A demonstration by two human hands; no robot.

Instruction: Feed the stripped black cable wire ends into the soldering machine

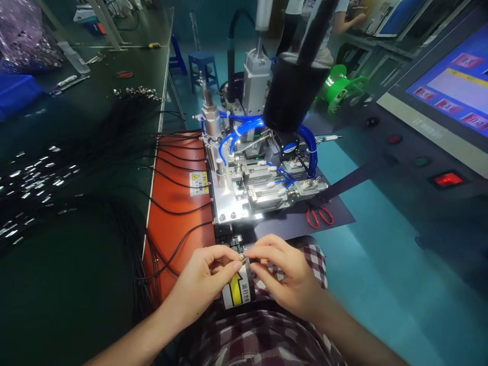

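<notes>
My left hand (208,277) pinches a small pale metallic piece (241,258) between thumb and forefinger. What kind of piece it is, I cannot make out. My right hand (287,269) faces it from the other side, fingers curled in, the forefinger tip at the piece and the thumb a little lower. Anything between the right fingertips is too small to tell. Both hands are just in front of a bench machine (232,208) with metal cylinders and blue air tubes. Under the fingers is a white label (244,295) with a yellow arrow.
Black cables (183,155) with metal ends cross an orange plate (168,195) on the left and heap on the dark table (49,284). Red-handled scissors (319,217) lie by the machine. A touchscreen panel (453,86) stands at right, a blue stool (204,66) behind.
</notes>
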